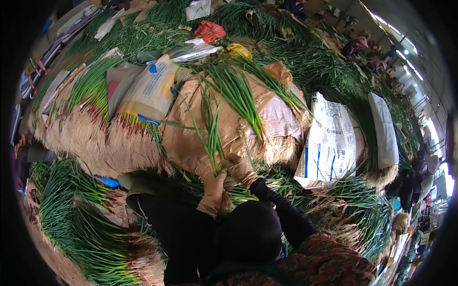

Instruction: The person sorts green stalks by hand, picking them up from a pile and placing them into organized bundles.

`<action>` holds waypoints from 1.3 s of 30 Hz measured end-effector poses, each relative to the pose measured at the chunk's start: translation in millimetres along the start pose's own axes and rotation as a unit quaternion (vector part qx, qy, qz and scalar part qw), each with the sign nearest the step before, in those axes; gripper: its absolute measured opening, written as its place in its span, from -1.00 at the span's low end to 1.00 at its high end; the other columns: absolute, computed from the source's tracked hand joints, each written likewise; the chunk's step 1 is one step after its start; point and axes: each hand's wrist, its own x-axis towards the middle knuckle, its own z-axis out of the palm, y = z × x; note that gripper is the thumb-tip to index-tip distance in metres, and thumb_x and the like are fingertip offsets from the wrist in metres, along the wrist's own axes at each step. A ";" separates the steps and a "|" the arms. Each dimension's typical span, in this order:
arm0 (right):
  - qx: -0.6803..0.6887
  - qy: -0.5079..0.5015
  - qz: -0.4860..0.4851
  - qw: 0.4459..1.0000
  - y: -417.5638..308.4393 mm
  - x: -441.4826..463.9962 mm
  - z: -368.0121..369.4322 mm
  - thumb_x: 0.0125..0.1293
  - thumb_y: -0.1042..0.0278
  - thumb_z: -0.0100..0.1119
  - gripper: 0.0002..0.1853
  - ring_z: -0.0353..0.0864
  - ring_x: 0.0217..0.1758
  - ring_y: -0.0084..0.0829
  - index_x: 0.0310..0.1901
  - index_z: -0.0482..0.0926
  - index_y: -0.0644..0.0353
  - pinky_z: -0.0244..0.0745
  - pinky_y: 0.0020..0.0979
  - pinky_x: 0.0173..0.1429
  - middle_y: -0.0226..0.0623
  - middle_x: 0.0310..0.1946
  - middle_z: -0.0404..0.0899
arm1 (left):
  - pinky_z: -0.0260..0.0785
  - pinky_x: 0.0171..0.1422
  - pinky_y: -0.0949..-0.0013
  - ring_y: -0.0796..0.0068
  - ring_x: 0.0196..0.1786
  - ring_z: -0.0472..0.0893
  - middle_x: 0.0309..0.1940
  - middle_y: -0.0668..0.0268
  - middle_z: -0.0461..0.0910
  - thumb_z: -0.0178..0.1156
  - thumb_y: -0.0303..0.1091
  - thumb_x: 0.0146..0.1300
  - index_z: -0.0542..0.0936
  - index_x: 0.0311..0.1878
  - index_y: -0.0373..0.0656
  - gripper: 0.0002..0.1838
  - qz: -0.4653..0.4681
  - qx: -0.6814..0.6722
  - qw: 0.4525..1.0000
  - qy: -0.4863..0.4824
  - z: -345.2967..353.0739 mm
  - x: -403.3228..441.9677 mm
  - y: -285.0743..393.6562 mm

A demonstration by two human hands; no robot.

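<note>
Both my hands wear tan gloves and meet at the lower end of a small bunch of green onions. My left hand is closed around the bunch near its base. My right hand is bent in close beside it, with its fingers closed at the same stalks; what exactly they pinch is hidden. The long green leaves point away from me over a brown sheet. Further up on that sheet lies a larger bunch of green onions, its pale roots toward me.
Bundles with thick straw-coloured roots stand in a row to the left. A printed white sack covers a bundle on the right. More green onions lie at lower left. A red bag sits at the back. Other people work far right.
</note>
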 end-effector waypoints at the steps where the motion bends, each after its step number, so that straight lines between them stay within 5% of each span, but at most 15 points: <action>1: -0.040 0.031 0.015 0.999 7.7 3.0 0.5 0.17 0.11 0.10 -0.71 0.60 -0.27 -0.05 -0.24 0.59 0.16 0.49 -0.19 -0.21 -0.01 -0.35 0.60 | 0.21 -0.56 0.55 0.60 -0.61 0.40 -0.58 0.34 0.40 -0.05 -0.49 0.30 0.43 -0.30 -0.20 -0.92 0.016 -0.023 0.999 -0.027 -6.9 5.2 -6.7; 3: -0.114 0.093 0.051 0.988 24.8 5.1 0.9 0.17 0.12 0.09 -0.72 0.60 -0.30 -0.03 -0.26 0.59 0.17 0.49 -0.17 -0.25 -0.01 -0.35 0.60 | 0.19 -0.57 0.54 0.61 -0.62 0.37 -0.55 0.32 0.44 -0.01 -0.44 0.31 0.47 -0.24 -0.24 -0.90 0.073 0.025 0.996 0.037 7.1 -6.3 -0.3; 8: -0.163 -0.275 -0.045 0.947 62.7 -9.6 -40.7 0.26 0.05 0.00 -0.65 0.63 -0.29 -0.27 -0.04 0.49 0.08 0.52 -0.33 -0.21 -0.24 -0.28 0.62 | 0.20 -0.57 0.50 0.59 -0.63 0.35 -0.64 0.41 0.37 0.04 -0.36 0.29 0.48 -0.04 -0.30 -0.75 0.023 0.000 0.999 0.045 13.5 -9.0 28.4; 11: -0.342 -0.030 0.111 0.933 55.6 26.3 -74.9 0.31 0.07 -0.01 -0.66 0.48 -0.65 -0.43 0.04 0.43 0.00 0.38 -0.30 -0.56 -0.33 -0.60 0.55 | 0.27 -0.49 0.40 0.52 -0.58 0.37 -0.71 0.47 0.27 0.01 -0.25 0.30 0.38 0.14 -0.32 -0.57 -0.074 -0.097 0.990 -0.068 -5.6 -8.3 12.3; 14: -0.383 0.079 -0.076 0.917 194.8 79.0 -52.9 0.30 0.21 -0.11 -0.56 0.59 -0.50 -0.33 0.19 0.32 0.16 0.49 -0.27 -0.49 -0.20 -0.49 0.61 | 0.16 -0.51 0.57 0.68 -0.59 0.27 -0.56 0.46 0.38 -0.07 -0.33 0.35 0.35 0.20 -0.24 -0.61 -0.131 -0.081 0.987 -0.043 2.8 -10.5 13.6; 17: -0.347 -0.077 0.062 0.933 60.6 32.5 -86.9 0.24 0.16 -0.04 -0.64 0.63 -0.42 -0.22 -0.05 0.50 0.21 0.51 -0.21 -0.34 -0.05 -0.44 0.61 | 0.35 -0.39 0.58 0.63 -0.50 0.43 -0.48 0.43 0.46 -0.09 -0.34 0.35 0.35 0.18 -0.26 -0.62 -0.121 -0.073 0.990 0.028 11.4 -10.0 13.0; 21: -0.323 0.002 -0.124 0.938 53.3 -24.1 -37.1 0.20 0.10 0.11 -0.73 0.58 -0.60 -0.36 -0.22 0.55 0.10 0.42 -0.32 -0.55 -0.21 -0.56 0.59 | 0.49 -0.11 0.51 0.46 -0.28 0.58 -0.32 0.30 0.53 -0.11 -0.33 0.36 0.32 0.19 -0.31 -0.61 -0.080 0.021 0.996 0.014 -16.0 20.6 -17.1; 22: -0.360 -0.039 -0.127 0.924 40.1 -44.1 -25.7 0.20 0.11 0.12 -0.74 0.56 -0.64 -0.36 -0.22 0.54 0.10 0.40 -0.28 -0.57 -0.28 -0.58 0.58 | 0.43 -0.40 0.55 0.54 -0.48 0.54 -0.46 0.32 0.53 -0.05 -0.25 0.34 0.43 0.05 -0.28 -0.66 -0.046 -0.004 0.999 0.027 -12.2 24.3 -26.0; 27: 0.013 -0.271 -0.191 0.943 23.2 -46.4 -46.3 0.19 0.38 0.10 -0.64 0.61 -0.18 -0.38 0.06 0.47 0.14 0.49 -0.43 -0.19 -0.22 -0.17 0.60 | 0.22 -0.74 0.50 0.54 -0.80 0.36 -0.74 0.37 0.40 0.11 -0.08 0.25 0.51 -0.36 -0.15 -0.70 -0.081 0.180 0.976 0.089 -0.7 8.3 -4.8; 29: 0.300 -0.309 0.012 0.902 46.7 -27.8 -43.3 0.06 0.67 -0.02 -0.52 0.56 -0.21 -0.44 0.10 0.38 0.29 0.49 -0.37 -0.18 -0.25 -0.08 0.55 | 0.23 -0.69 0.53 0.55 -0.74 0.40 -0.72 0.38 0.41 0.09 -0.07 0.26 0.51 -0.37 -0.15 -0.69 -0.081 0.202 0.971 0.103 -6.9 11.9 -11.5; 31: 0.663 -0.254 -0.111 0.696 102.3 3.1 -6.6 0.15 0.74 -0.16 -0.45 0.52 -0.07 -0.48 0.24 0.20 0.32 0.50 -0.45 0.02 -0.18 0.09 0.43 | 0.29 -0.48 0.56 0.56 -0.56 0.46 -0.54 0.40 0.49 0.00 -0.13 0.33 0.55 -0.26 -0.18 -0.69 -0.112 0.187 0.976 0.015 -30.8 33.6 -39.3; 34: 0.070 -0.187 -0.005 0.980 76.1 28.6 -5.5 0.33 0.51 -0.29 -0.58 0.27 0.25 -0.44 0.22 0.29 0.19 -0.08 -0.37 0.47 -0.25 0.16 0.37 | 0.21 -0.49 0.56 0.67 -0.56 0.40 -0.52 0.45 0.51 0.06 -0.17 0.29 0.56 -0.27 -0.10 -0.78 -0.074 0.210 0.975 -0.008 2.5 -3.4 -8.5; 37: 0.422 -0.145 0.195 0.873 81.2 24.4 5.7 0.19 0.18 0.06 -0.74 0.55 -0.26 -0.25 -0.20 0.51 0.19 0.42 -0.25 -0.23 -0.25 -0.36 0.57 | 0.12 -0.51 0.62 0.73 -0.54 0.36 -0.49 0.48 0.45 -0.03 -0.25 0.36 0.51 -0.27 -0.12 -0.81 -0.061 -0.046 0.995 -0.058 -0.8 6.0 -14.3; 38: 0.139 -0.048 -0.062 0.987 72.5 14.6 7.7 0.20 0.21 0.04 -0.78 0.55 -0.32 -0.27 -0.26 0.51 0.18 0.42 -0.29 -0.28 -0.28 -0.45 0.56 | 0.12 -0.51 0.61 0.74 -0.54 0.32 -0.48 0.48 0.43 -0.05 -0.27 0.37 0.48 -0.25 -0.13 -0.81 -0.061 -0.123 0.985 -0.108 -6.5 11.7 -19.8; 39: -0.161 0.065 -0.312 0.934 69.0 4.4 7.3 0.21 0.24 0.02 -0.82 0.56 -0.38 -0.29 -0.32 0.50 0.17 0.42 -0.33 -0.32 -0.30 -0.53 0.56 | 0.11 -0.50 0.61 0.74 -0.54 0.29 -0.48 0.47 0.41 -0.08 -0.28 0.38 0.46 -0.24 -0.14 -0.82 -0.063 -0.196 0.965 -0.160 -5.2 13.8 -19.1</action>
